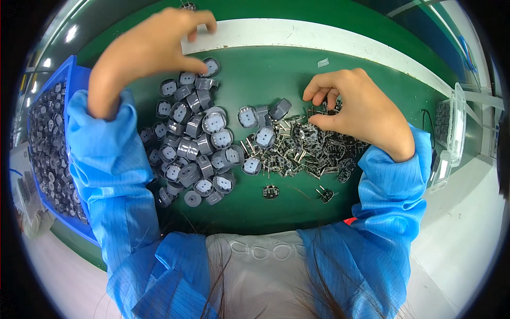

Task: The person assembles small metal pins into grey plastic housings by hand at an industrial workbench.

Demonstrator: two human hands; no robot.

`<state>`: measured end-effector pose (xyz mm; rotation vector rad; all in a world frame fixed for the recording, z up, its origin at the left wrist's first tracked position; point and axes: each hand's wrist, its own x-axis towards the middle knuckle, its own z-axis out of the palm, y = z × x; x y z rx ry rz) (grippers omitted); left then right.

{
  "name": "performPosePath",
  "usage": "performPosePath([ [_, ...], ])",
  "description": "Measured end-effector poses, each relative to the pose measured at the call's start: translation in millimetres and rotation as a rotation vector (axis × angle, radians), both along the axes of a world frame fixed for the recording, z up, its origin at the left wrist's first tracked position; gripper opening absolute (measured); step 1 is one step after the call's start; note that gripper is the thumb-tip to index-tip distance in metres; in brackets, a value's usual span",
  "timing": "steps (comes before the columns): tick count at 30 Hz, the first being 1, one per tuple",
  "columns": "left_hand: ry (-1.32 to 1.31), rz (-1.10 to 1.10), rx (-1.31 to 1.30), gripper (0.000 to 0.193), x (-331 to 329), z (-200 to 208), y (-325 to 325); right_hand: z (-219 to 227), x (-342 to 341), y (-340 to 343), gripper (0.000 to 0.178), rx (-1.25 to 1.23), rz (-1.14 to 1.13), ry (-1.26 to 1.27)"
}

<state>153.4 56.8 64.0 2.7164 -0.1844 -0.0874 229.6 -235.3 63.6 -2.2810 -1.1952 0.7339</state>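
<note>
1. Grey housings [214, 122] lie heaped on the green desk [255, 215], left of the middle, many with their pale, holed faces upward; a blue bin [73, 74] to their left holds more grey pieces.

2. Metal-pinned inserts [319, 151] form a second heap to the right, with a few housings at its left edge; keeping the two heaps from merging should make each pick easier.

3. The left hand [159, 40] hangs over the far edge of the housings, fingers spread with nothing seen between them. Its thumb is near the uppermost housing; a pinch across the sides should hold better than one across the face.

4. The right hand [361, 106] is over the inserts, fingers curved and parted from the thumb; nothing is plainly gripped. Best to take one insert by its dark body, since the pins look easy to snag or bend.

5. Pins point every way, so a gentle, straight lift would likely drag fewer neighbours.

6. Two loose inserts [270, 192] lie on the near side, apart from the heap; these look simplest to grasp singly.
</note>
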Motion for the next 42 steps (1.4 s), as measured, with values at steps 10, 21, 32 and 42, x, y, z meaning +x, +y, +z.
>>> performPosePath([
  [10,0.108,-0.262,-0.383,0.02,-0.8,-18.2,-61.5,4.1,-0.4,9.6,0.006,-0.06,-0.031,0.118],
  [21,-0.018,-0.446,-0.339,0.041,3.9,-28.7,-50.3,25.7,0.3,10.1,0.01,0.303,-0.24,0.334],
  [32,0.17,-0.218,-0.925,0.04,1.9,-12.2,-59.4,5.2,-13.7,27.3,0.011,0.675,-0.128,-0.053],
  [42,0.189,-0.039,-0.967,0.037,1.7,-5.4,-62.9,0.7,-16.8,30.4,0.012,0.747,-0.235,-0.184],
])
